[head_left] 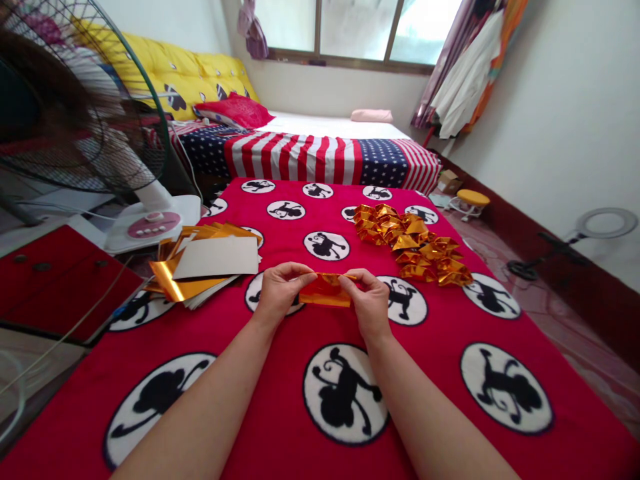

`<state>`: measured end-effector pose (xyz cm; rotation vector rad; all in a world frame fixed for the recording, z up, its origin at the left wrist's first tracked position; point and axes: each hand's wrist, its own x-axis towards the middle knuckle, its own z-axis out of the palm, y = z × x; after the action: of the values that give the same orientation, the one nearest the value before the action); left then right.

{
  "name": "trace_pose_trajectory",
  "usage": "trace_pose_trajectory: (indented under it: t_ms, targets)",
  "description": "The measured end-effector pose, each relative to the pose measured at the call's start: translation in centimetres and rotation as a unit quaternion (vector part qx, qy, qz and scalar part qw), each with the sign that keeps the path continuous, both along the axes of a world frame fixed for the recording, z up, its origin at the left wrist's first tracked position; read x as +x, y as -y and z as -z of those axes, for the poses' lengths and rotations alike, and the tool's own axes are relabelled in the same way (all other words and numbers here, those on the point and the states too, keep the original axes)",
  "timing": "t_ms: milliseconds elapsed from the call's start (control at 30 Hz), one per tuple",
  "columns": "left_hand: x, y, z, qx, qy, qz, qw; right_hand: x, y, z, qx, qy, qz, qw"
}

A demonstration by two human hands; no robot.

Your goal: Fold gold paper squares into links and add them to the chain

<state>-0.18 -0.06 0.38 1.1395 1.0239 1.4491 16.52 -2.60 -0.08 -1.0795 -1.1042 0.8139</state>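
Shiny gold foil sheet (325, 295) — long edges crosswise, pinched between hands (278, 292) (371, 301).

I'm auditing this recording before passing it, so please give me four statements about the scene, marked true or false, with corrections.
1. The left hand and right hand hold a shiny orange-gold foil sheet between them. True.
2. The folded orange-gold foil pieces lie left of both hands. False: they lie to the right.
3. A loose stack of flat gold and pale sheets lies left of the left hand. True.
4. The red cloth with white circles is crumpled into a heap. False: it is spread out.
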Motion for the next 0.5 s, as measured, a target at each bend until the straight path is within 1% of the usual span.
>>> trace_pose_trajectory:
  t_ms: [100, 200, 333, 500]
  targets:
    - [0.03, 0.10, -0.15, -0.004, -0.001, 0.009, 1.000, -0.01, -0.02, 0.16, 0.015, 0.001, 0.000, 1.000]
    - [-0.10, 0.09, 0.10, 0.019, -0.032, 0.022, 0.999, -0.11, 0.04, 0.38, -0.001, -0.019, -0.011, 1.000]
    - [-0.28, 0.16, 0.33, 0.054, -0.076, 0.028, 0.995, -0.19, 0.18, 0.52, -0.017, -0.018, -0.013, 1.000]
    - [-0.16, 0.69, -0.42, 0.103, -0.168, 0.039, 0.980, -0.33, 0.36, 0.44, -0.013, -0.004, -0.015, 1.000]
